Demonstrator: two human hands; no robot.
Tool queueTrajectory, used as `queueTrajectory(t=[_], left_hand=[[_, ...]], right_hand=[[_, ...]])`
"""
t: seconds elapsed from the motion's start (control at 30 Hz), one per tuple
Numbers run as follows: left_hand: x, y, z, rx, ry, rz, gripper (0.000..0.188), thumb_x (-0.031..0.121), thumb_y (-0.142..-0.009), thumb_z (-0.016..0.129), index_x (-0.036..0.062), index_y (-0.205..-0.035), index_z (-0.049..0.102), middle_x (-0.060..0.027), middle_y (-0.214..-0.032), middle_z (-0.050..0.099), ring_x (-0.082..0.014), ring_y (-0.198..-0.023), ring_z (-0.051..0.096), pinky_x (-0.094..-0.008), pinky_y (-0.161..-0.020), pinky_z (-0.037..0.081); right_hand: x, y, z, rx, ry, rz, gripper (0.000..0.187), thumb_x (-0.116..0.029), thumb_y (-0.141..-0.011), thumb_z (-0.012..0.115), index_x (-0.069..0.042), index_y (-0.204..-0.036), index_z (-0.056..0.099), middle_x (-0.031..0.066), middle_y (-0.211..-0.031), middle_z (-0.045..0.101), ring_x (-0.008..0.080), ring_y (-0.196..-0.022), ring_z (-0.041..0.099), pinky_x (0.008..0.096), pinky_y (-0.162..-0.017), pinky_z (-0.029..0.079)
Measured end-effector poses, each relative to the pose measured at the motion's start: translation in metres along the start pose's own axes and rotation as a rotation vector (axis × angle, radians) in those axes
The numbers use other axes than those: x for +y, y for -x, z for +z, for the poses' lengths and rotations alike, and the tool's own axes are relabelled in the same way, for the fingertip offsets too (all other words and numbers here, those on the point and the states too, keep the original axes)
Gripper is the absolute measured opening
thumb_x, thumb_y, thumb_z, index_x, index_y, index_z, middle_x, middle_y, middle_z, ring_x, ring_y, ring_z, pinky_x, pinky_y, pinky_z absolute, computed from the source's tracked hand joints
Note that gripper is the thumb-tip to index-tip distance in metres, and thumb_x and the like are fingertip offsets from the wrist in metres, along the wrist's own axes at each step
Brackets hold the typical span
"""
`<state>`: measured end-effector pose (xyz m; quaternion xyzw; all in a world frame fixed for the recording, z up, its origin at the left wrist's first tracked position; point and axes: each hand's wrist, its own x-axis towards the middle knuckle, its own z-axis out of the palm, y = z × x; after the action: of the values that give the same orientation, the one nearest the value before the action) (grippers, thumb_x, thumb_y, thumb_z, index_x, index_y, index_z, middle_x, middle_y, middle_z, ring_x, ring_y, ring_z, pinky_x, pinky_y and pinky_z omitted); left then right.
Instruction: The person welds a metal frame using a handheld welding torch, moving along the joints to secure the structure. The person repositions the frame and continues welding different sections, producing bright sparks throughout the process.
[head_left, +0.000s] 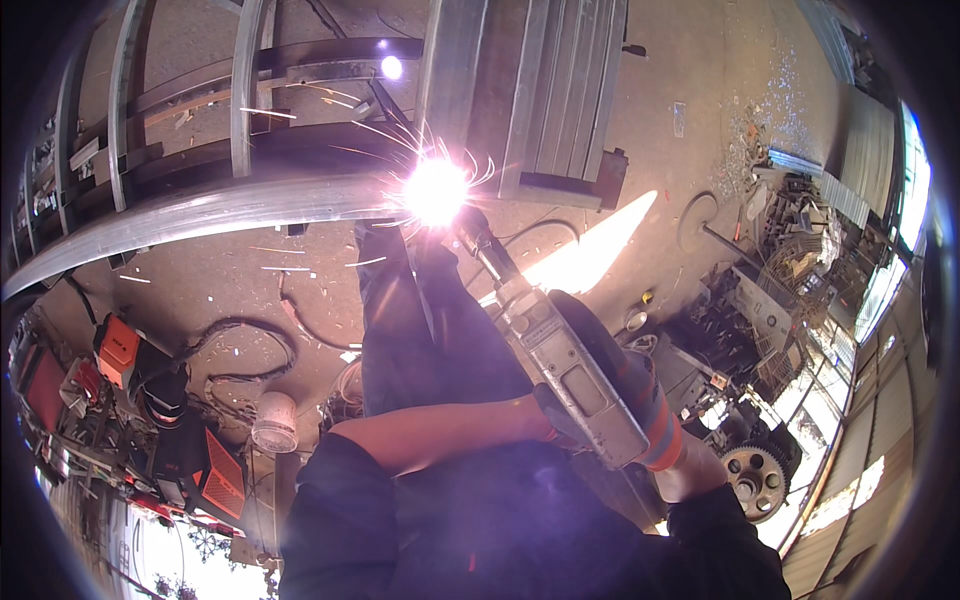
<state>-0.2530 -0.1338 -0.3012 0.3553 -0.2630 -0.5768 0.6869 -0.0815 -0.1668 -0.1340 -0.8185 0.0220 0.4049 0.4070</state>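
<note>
A handheld metal welding gun (570, 375) slants from the lower right toward the frame, with its nozzle at a glaring arc. My right hand (642, 395), in a dark and orange glove, is closed round the gun's body from the right. From the left my bare forearm crosses over, and my left hand (558, 415), darkly gloved, grips the gun's near side; most of its fingers are hidden behind it. The glare and flying sparks (436, 192) hide the joint at the end of a long steel rail (230, 212), beside upright metal profiles (560, 95).
My legs (415, 330) are below the arc. Orange-and-black machines (118, 350) stand at left, near a looped cable (240, 322) and a whitish bucket (274, 425). At right lie a toothed wheel (755, 482) and piled scrap metal (790, 270). Frame crossbars (245, 90) extend far left.
</note>
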Motion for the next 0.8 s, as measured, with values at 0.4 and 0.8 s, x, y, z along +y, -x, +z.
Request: queueTrajectory(t=[0.4,0.8], left_hand=[[-0.001,-0.002,0.000,-0.005,0.014,0.004,0.055,0.031,-0.109,0.058,0.0070,-0.158,0.051,-0.0157,-0.163,0.051,-0.0317,-0.151,0.049,-0.0466,-0.124,0.041],[-0.003,-0.004,0.000,-0.017,0.012,0.001,0.055,0.031,-0.110,0.057,0.0060,-0.158,0.050,-0.0166,-0.163,0.051,-0.0322,-0.152,0.048,-0.0470,-0.124,0.040]], right_hand=[[0.010,0.005,-0.001,0.003,-0.066,-0.032,0.074,-0.018,-0.088,0.078,-0.008,-0.156,0.050,0.0146,-0.104,0.075,0.0371,-0.086,0.075,0.0445,-0.074,0.060],[0.025,0.008,0.006,0.039,0.114,-0.163,0.068,-0.019,-0.090,0.075,-0.006,-0.152,0.053,0.0138,-0.102,0.075,0.0357,-0.086,0.076,0.0440,-0.073,0.060]])
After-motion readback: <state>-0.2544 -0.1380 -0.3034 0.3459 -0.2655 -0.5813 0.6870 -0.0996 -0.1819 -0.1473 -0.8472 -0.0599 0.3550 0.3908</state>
